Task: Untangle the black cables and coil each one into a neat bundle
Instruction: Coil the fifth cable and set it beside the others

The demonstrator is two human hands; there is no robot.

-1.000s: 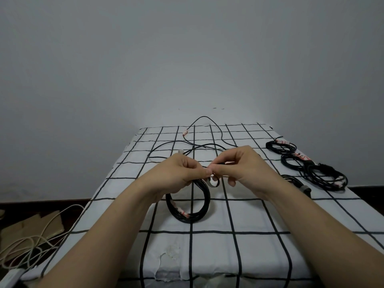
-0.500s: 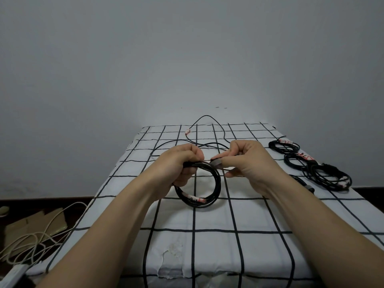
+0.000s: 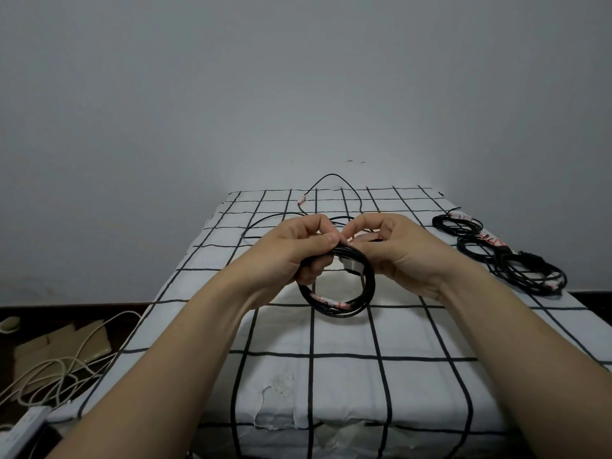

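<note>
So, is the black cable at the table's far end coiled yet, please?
Uncoiled: the far black cable lies sprawled in open curves across the checked cloth.

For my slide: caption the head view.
Left hand and right hand grip a coiled black cable over checked cloth, finished coils nearby.

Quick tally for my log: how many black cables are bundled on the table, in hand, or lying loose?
Finished bundles along the table's right edge: 3
Coil held by left hand and right hand: 1
Loose cable at the far end: 1, possibly more
Total: 5
</note>
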